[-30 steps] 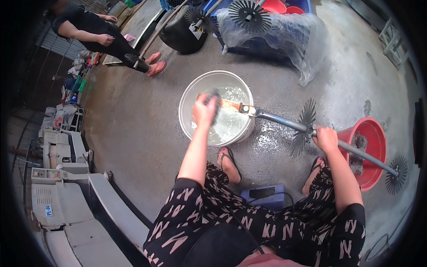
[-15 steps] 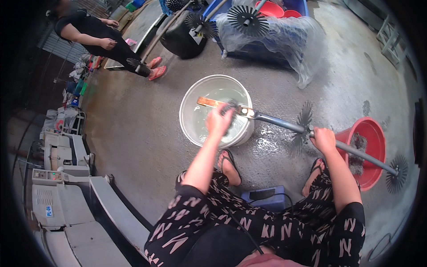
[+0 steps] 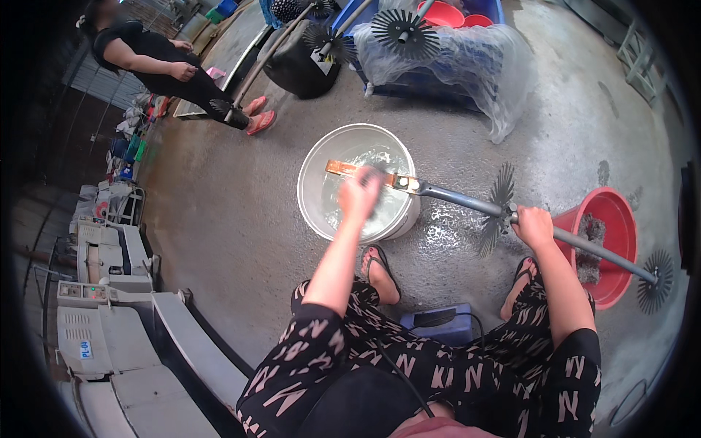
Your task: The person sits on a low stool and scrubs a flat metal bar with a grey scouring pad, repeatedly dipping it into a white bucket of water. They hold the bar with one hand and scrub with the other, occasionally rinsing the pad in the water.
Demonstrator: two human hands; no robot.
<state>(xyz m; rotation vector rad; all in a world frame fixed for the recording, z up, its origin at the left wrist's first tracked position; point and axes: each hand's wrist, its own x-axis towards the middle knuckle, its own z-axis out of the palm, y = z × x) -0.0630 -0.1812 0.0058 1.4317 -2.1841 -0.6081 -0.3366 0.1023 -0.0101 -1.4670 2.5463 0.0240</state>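
Rod held across basin.
Right hand point(image 3: 534, 225) fisted round rod point(image 3: 467, 203); left hand point(image 3: 359, 193) apparently clasps its end over basin point(image 3: 310, 175).

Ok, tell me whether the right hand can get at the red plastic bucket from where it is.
Probably yes: the right hand grips the grey metal shaft just beside the red plastic bucket, with nothing between them, though it must let go first.
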